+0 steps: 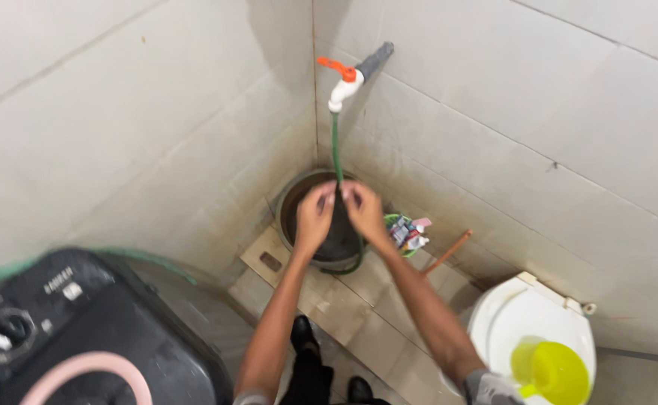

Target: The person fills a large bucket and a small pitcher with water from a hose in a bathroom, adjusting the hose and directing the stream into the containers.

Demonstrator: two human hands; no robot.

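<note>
- Head view: left hand (313, 216) and right hand (364, 212) both pinching green hose (336, 150) above far-corner dark basin (293, 196).
- Could tug hose off white tap (342, 88) — spray everywhere, probably.

- I count two hands, my left hand (315, 217) and my right hand (364, 210).
- One green hose (336, 150).
- One wall tap (346, 81) with an orange lever.
- One round dark basin (299, 202).
- One washing machine (81, 330).
- One white toilet (527, 315).
- One yellow-green scoop (550, 371).
- One small green basket (402, 225) of bottles.
- One brown stick handle (449, 253).
</note>
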